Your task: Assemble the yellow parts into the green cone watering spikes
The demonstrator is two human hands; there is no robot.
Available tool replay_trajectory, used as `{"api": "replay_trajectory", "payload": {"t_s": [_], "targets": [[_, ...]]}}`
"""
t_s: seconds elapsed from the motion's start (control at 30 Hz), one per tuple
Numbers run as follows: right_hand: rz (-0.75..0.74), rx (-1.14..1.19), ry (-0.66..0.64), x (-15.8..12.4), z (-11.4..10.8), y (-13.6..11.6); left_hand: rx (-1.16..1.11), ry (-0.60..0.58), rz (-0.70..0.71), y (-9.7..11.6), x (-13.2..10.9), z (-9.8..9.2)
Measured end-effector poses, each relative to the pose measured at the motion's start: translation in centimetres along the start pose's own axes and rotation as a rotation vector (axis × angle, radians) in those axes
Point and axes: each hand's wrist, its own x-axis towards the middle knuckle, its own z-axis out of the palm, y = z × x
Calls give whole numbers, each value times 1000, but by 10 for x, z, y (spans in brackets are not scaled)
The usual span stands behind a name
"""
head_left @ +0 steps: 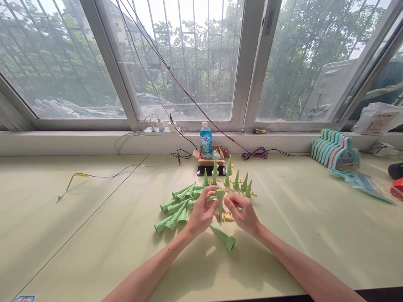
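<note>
White Chinese characters stand on the blue label of the bottle (205,141), too small to make out surely. Far right of the bottle, the printed label on a white bag (378,118) is illegible.

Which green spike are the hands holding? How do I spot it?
Start at the pale table, find the blue bottle at its back, then come straight forward. Pinched between the left hand and right hand is one green spike, the only one lifted, point down.
</note>
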Motion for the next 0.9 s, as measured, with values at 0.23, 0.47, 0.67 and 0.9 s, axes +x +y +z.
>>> {"api": "replay_trajectory", "payload": {"t_s": [0.23, 0.47, 0.67, 0.9], "targets": [[-94, -14, -64, 0, -1, -3, -95, -29, -120, 7, 2, 1], [-107, -31, -64, -2, -1, 0, -142, -48, -198, 10, 1, 2], [-105, -86, -47, -1, -2, 0, -130, -62, -231, 5, 1, -2], [-81, -56, -76, 0, -2, 0, -106, -65, -243, 6, 0, -1]]}}
